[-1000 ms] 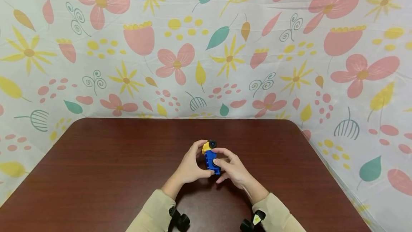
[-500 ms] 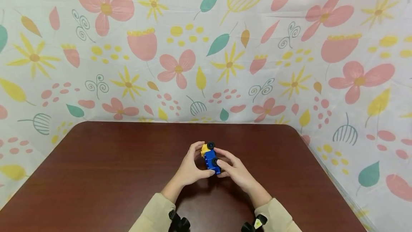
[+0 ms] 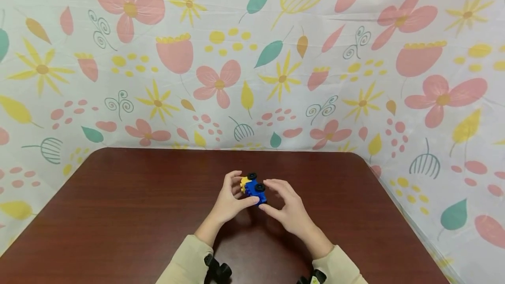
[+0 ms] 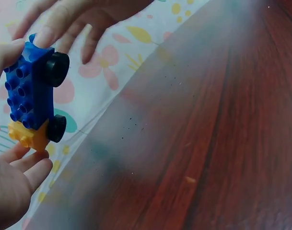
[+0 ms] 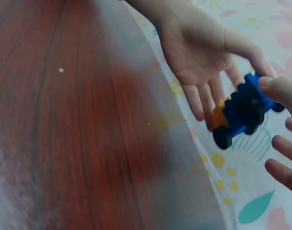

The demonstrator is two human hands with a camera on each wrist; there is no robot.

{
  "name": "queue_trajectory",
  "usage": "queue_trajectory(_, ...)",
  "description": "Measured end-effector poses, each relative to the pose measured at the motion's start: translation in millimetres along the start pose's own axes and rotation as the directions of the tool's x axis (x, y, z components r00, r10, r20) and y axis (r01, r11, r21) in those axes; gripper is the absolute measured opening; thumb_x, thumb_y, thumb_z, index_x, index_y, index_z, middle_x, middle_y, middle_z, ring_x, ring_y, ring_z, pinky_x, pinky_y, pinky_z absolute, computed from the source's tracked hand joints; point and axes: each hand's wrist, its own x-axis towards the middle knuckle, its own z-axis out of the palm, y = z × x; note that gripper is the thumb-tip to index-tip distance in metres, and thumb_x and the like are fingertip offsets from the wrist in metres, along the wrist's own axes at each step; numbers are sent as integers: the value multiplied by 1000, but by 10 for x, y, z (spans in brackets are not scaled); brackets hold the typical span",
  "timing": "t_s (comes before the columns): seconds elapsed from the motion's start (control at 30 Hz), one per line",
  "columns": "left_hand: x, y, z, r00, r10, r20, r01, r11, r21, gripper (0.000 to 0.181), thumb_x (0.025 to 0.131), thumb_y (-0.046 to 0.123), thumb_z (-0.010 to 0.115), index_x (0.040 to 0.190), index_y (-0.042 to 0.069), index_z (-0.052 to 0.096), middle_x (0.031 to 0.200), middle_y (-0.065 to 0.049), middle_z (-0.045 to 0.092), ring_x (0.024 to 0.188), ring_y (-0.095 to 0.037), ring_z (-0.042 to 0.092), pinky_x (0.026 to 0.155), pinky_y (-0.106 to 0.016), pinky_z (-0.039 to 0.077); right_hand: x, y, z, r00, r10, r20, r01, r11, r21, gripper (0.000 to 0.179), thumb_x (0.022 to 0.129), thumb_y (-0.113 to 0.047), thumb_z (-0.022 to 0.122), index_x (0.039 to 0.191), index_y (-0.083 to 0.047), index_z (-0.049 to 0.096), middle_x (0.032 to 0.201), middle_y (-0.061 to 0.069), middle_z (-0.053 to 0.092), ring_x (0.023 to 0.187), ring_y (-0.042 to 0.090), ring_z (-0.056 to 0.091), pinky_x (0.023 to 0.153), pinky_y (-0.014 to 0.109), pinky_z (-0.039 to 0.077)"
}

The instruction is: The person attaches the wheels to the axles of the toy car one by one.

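A toy car made of studded building blocks (image 3: 254, 188) has a blue body, a yellow end and black wheels. My left hand (image 3: 226, 204) holds it lengthwise above the table, thumb at the blue end and fingers at the yellow end. In the left wrist view the car (image 4: 34, 103) shows its rows of blue studs and two of its wheels. My right hand (image 3: 293, 210) is just right of the car with its fingers spread. In the right wrist view the right thumb (image 5: 279, 89) overlaps the car's blue end, while the other fingers are apart from it.
A dark reddish-brown table (image 3: 138, 205) with rounded far corners lies under both hands. Behind it hangs a white cloth (image 3: 252, 78) printed with flowers and leaves. Each wrist wears a black camera mount, such as the one on the left wrist (image 3: 218, 270).
The car has tilted, its yellow end swinging left and the whole toy shifting slightly left and up. The right fingers have come off its side and opened; the left hand moved along with the car.
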Motion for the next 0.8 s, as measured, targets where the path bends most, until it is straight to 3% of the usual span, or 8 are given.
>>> queue_trajectory(0.13, -41, 133, 16, 999, -31, -12, 31, 999, -9, 83, 79, 22, 77, 141, 7, 24, 140, -24, 33, 124, -38, 48, 101, -50, 43, 26, -70, 11, 991, -133, -22, 130, 987, -89, 47, 77, -14, 78, 121, -11, 62, 125, 11, 54, 112, 23, 56, 87, 23, 52)
queue_trajectory(0.3, -18, 81, 40, 996, -83, -34, 83, 996, 14, 81, 77, 25, 79, 139, 8, 29, 137, -21, 37, 121, -35, 51, 96, -44, 48, 48, -64, 37, 976, -214, -37, 207, 969, -139, 33, 78, -10, 76, 110, -7, 69, 123, 12, 55, 106, 23, 59, 84, 12, 49)
queue_trajectory(0.43, 27, -13, 26, 992, -111, -53, 112, 994, 8, 80, 77, 29, 78, 139, 10, 31, 136, -17, 40, 119, -31, 52, 90, -40, 52, 73, -23, 42, 967, -232, -105, 217, 967, -133, 30, 75, -4, 76, 105, -5, 72, 118, 14, 58, 100, 23, 61, 82, 12, 50)
queue_trajectory(0.6, 49, 22, -16, 991, -115, -61, 114, 993, -21, 75, 78, 31, 78, 137, 12, 35, 130, -15, 45, 113, -28, 55, 87, -38, 53, 126, 15, 43, 949, -224, -222, 205, 973, -107, 25, 74, 2, 75, 99, 0, 73, 105, 15, 60, 91, 23, 59, 80, 12, 49)
queue_trajectory(0.7, 49, 56, -34, 987, -140, -82, 139, 990, -19, 73, 78, 33, 78, 136, 12, 38, 129, -15, 47, 112, -29, 55, 87, -38, 53, 150, 14, 48, 950, -220, -223, 197, 973, -122, 25, 78, -7, 75, 102, 2, 72, 105, 15, 59, 92, 23, 59, 80, 12, 50)
queue_trajectory(0.8, 54, 66, -37, 982, -161, -102, 161, 987, -15, 73, 78, 35, 77, 135, 9, 39, 130, -16, 48, 113, -30, 55, 86, -39, 53, 163, 6, 55, 958, -211, -195, 184, 972, -149, 36, 79, -18, 76, 108, 4, 70, 110, 16, 57, 98, 23, 59, 83, 13, 50)
